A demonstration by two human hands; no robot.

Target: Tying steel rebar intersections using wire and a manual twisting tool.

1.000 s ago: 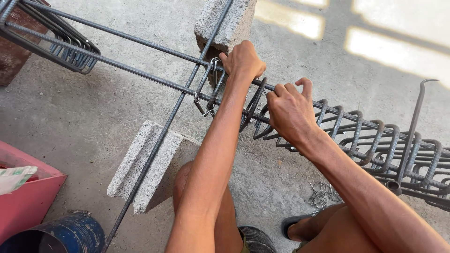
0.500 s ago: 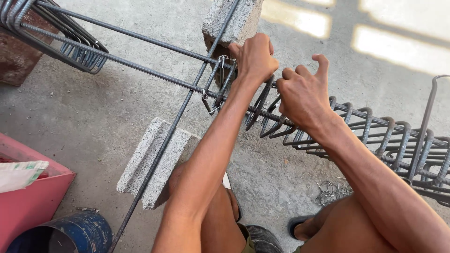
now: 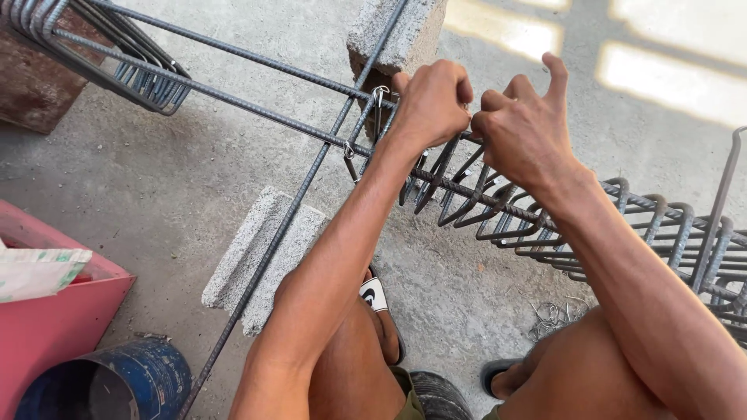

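Both hands have been drawn together since a moment ago: the left hand (image 3: 429, 99) is clenched on a rebar stirrup (image 3: 436, 167), and the right hand (image 3: 523, 128), finger lifted, is closed on the next one. The stirrups hang beneath the grips on the long rebar (image 3: 233, 97), just right of the wire-tied stirrup (image 3: 366, 132).

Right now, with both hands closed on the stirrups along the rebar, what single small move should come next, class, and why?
Probably slide the stirrup under the left hand a little toward the tied stirrup. The right hand grips beside it, the remaining stirrups sit bunched, and only the one at the block shows wire ties.
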